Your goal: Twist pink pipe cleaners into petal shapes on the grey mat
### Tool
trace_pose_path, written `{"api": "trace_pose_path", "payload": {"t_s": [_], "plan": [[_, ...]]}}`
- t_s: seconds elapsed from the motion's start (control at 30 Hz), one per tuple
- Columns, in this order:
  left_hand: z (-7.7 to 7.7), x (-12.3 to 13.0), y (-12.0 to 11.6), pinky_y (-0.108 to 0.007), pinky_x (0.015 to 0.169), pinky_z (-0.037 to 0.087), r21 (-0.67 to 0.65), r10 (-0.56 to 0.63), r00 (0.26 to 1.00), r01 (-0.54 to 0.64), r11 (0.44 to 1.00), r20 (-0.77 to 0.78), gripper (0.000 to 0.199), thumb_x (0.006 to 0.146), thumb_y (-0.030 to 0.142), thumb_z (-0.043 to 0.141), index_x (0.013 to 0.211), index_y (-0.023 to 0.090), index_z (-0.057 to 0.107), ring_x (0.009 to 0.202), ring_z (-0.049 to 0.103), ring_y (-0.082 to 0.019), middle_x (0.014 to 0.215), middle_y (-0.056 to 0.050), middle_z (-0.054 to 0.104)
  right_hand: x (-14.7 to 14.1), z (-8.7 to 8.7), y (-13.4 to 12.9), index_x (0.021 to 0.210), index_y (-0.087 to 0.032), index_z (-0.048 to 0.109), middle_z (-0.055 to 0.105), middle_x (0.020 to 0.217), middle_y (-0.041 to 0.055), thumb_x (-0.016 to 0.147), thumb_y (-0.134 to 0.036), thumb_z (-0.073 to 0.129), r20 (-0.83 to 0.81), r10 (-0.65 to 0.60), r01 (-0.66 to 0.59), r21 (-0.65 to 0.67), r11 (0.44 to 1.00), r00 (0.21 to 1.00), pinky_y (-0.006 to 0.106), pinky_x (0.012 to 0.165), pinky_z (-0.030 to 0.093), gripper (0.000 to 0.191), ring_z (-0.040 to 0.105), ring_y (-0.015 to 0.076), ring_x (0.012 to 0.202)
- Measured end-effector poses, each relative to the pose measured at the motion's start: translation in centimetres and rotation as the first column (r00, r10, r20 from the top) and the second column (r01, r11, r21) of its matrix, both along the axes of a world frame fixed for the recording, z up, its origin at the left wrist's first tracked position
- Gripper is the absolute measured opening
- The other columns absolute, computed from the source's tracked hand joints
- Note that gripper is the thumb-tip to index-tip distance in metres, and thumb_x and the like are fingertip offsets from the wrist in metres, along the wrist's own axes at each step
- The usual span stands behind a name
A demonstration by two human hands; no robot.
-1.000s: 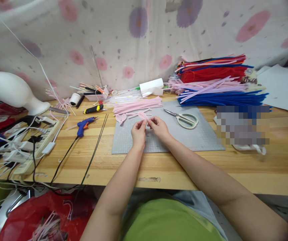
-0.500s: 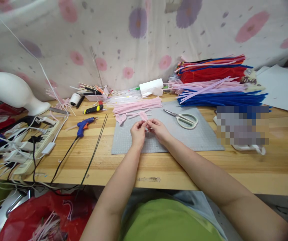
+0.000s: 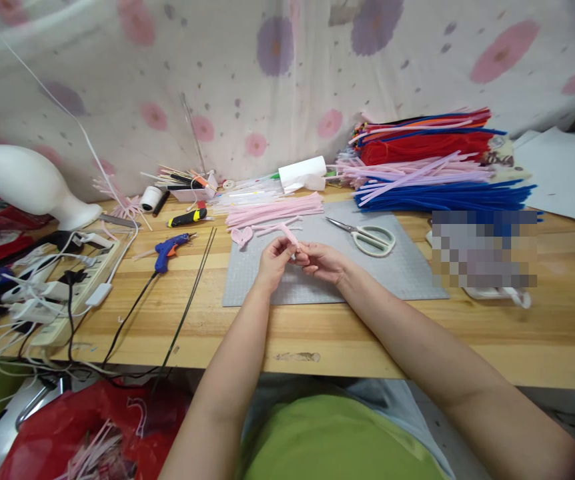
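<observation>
A glue gun is lying at nine o'clock from a pink piece, pink stems at eleven; left hand and right hand are angling inward, fingers pinching it.

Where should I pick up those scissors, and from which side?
Probably by the pale handle loops of the scissors, coming from the right with the right hand once free of the pink piece. The scissors lie flat on the gray cutting mat, pointed blades toward the far left and loops to the right, so that side avoids the blades.
</observation>
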State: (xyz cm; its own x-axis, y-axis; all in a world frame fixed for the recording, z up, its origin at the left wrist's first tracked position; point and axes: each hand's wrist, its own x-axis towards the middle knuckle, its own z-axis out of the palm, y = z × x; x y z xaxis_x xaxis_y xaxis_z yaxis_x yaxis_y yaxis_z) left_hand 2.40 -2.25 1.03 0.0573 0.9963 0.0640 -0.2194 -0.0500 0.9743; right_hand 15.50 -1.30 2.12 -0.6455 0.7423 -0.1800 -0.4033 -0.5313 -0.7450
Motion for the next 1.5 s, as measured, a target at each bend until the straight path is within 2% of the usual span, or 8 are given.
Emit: {"api": "trace_pose_path", "payload": {"t_s": [0.13,0.43,0.7,0.87,1.0,1.17,1.33,1.5], "plan": [[0.3,0.2,-0.4,-0.02,0.06,0.042,0.069,-0.025,0.998,0.029,0.997,-0.06,0.023,0.066,0.039,0.061,0.072,0.017,0.066,0.081,0.056,-0.012,0.093,-0.005,0.061,0.2,0.0,0.2,0.071,-0.018,0.047,0.031,0.051,-0.0068,0.068,-0.024,0.061,-0.023,0.056,-0.058,-0.066,0.996,0.998,0.012,0.033,0.02,0.016,0.025,0.0037,0.042],[-0.1,0.5,-0.2,-0.02,0.054,0.042,0.066,0.131,0.99,-0.134,0.989,0.055,0.018,0.064,0.035,0.063,0.07,0.018,0.066,0.065,0.053,-0.007,0.088,-0.002,0.056,-1.3,-0.3,0.0,0.071,-0.016,0.054,0.043,0.053,-0.0052,0.073,-0.029,0.059,-0.007,-0.076,0.075,-0.1,0.992,0.997,0.014,0.043,0.041,0.014,0.038,0.0033,0.044],[-1.5,1.2,0.9,-0.019,0.056,0.041,0.012,0.407,0.913,-0.407,0.913,-0.027,0.017,0.064,0.031,0.061,0.065,0.014,0.06,0.058,0.05,-0.007,0.063,0.001,0.056,-2.4,-1.6,-0.1,0.068,-0.016,0.052,0.053,0.057,-0.0035,0.063,-0.022,0.064,0.202,-0.254,0.235,0.117,0.965,0.946,0.018,0.05,0.044,0.014,0.047,0.0049,0.049],[-1.7,1.0,1.0,-0.02,0.05,0.04,-0.019,0.395,0.918,-0.396,0.918,-0.041,0.02,0.063,0.032,0.061,0.067,0.013,0.058,0.054,0.049,-0.007,0.063,0.001,0.057,-2.6,-2.6,0.4,0.074,-0.017,0.053,0.053,0.06,-0.0044,0.065,-0.032,0.059,0.32,-0.421,0.264,0.434,0.861,0.849,0.02,0.047,0.04,0.019,0.046,0.0057,0.047],[-1.7,1.3,0.9,-0.023,0.055,0.044,-0.071,0.393,0.919,-0.394,0.917,-0.026,0.02,0.06,0.031,0.063,0.065,0.012,0.057,0.055,0.05,-0.008,0.061,0.001,0.056,-2.1,-3.2,0.7,0.073,-0.016,0.055,0.055,0.062,-0.0022,0.07,-0.035,0.051,0.421,-0.504,0.183,0.602,0.777,0.754,0.021,0.048,0.038,0.019,0.045,0.0066,0.047],[-2.0,1.6,1.0,-0.025,0.058,0.045,-0.096,0.38,0.924,-0.382,0.919,-0.043,0.022,0.058,0.032,0.066,0.066,0.012,0.059,0.056,0.052,-0.009,0.062,0.0,0.058,-1.6,-3.1,0.6,0.066,-0.017,0.056,0.056,0.059,-0.0009,0.07,-0.033,0.049,0.51,-0.583,0.124,0.677,0.726,0.633,0.021,0.048,0.035,0.018,0.045,0.0081,0.049],[-1.5,1.6,0.7,-0.021,0.057,0.042,-0.064,0.269,0.963,-0.269,0.961,-0.009,0.026,0.064,0.039,0.061,0.07,0.014,0.059,0.058,0.051,-0.007,0.065,0.001,0.057,-1.6,-2.2,0.4,0.063,-0.016,0.051,0.052,0.054,-0.0019,0.069,-0.036,0.049,0.462,-0.589,0.218,0.634,0.742,0.663,0.022,0.047,0.033,0.021,0.043,0.008,0.047],[-0.7,1.2,0.5,-0.018,0.055,0.039,-0.108,0.189,0.98,-0.182,0.977,0.058,0.027,0.061,0.039,0.064,0.062,0.013,0.056,0.054,0.048,-0.005,0.058,0.003,0.053,-1.3,-2.2,0.6,0.06,-0.016,0.051,0.049,0.053,-0.0028,0.068,-0.035,0.052,0.49,-0.584,0.113,0.696,0.709,0.647,0.021,0.048,0.031,0.021,0.041,0.0078,0.049]]}}
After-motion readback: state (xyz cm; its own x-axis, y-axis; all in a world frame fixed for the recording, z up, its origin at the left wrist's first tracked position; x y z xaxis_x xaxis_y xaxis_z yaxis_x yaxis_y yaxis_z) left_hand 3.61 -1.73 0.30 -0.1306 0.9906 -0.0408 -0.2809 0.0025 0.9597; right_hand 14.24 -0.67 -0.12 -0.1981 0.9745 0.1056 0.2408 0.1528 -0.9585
